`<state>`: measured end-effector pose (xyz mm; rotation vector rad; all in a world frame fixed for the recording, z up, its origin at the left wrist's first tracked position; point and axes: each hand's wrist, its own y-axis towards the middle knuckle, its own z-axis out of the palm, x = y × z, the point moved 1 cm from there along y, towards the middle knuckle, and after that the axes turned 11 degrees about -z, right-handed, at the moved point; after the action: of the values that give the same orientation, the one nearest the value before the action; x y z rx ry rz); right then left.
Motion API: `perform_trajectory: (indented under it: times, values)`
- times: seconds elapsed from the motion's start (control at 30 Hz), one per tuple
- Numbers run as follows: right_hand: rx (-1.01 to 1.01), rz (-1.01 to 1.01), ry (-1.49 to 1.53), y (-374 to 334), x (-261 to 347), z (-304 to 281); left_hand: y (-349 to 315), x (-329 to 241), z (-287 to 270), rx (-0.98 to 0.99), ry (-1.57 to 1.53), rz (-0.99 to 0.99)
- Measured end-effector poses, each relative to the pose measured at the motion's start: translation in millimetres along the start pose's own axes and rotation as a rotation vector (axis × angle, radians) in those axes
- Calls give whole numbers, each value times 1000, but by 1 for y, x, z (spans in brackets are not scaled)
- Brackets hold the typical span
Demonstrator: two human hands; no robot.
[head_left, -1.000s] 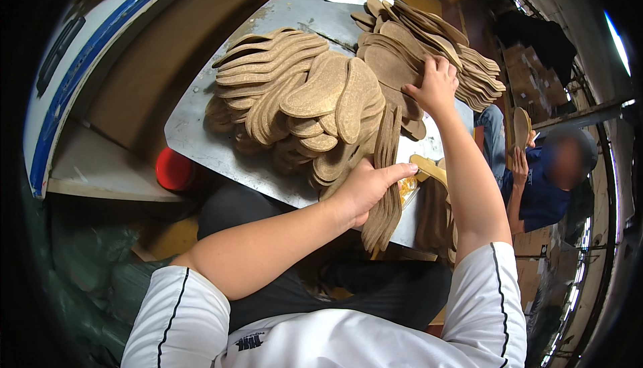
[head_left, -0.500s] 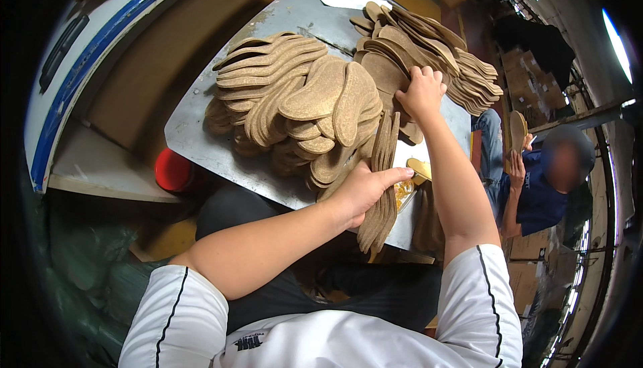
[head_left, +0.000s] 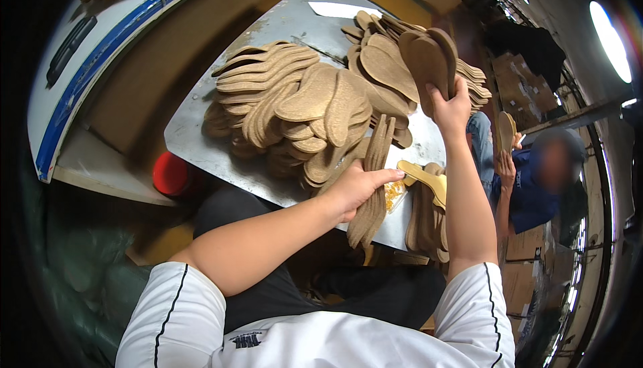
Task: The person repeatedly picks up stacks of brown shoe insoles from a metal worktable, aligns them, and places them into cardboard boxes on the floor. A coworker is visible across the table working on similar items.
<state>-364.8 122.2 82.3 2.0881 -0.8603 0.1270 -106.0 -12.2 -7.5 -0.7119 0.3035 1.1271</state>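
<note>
My left hand (head_left: 351,190) is closed round a bundle of brown speckled insoles (head_left: 376,194) standing on edge at the table's near side. Raised over the table's right part, my right hand (head_left: 453,110) grips a few more insoles (head_left: 427,66), heel ends in its fingers. A large heap of insoles (head_left: 295,100) lies left of centre. Behind it and to the right, another heap (head_left: 383,66) is partly hidden by the raised insoles. Beside my right forearm are a yellow paddle-shaped piece (head_left: 425,179), a small stack of insoles (head_left: 418,214) and some amber-coloured bits (head_left: 394,197).
The grey metal table (head_left: 191,127) carries a white sheet (head_left: 341,10) at its far edge. A red round container (head_left: 171,174) sits at the left, by a blue-edged bench (head_left: 63,110). At the right, another person (head_left: 536,194) holds an insole; cardboard boxes (head_left: 526,90) stand behind.
My right hand has lifted a few insoles off the far heap and moved right with them. My left hand keeps its hold on the bundle. More of the yellow piece now shows.
</note>
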Motion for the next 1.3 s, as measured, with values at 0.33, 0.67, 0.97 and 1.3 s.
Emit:
perform_trajectory:
  times: [0.33,0.67,0.97,1.3]
  values:
    - [131,874,1570,-154,81,-90,-13,-5,3,33,-7,154]
    - [42,929,1665,-268,108,-92,-45,49,27,150,258,85]
    - [159,1012,1753,-285,106,-95,-30,67,11,138,300,65]
    - [122,948,1823,-289,104,-94,-38,60,22,179,347,106]
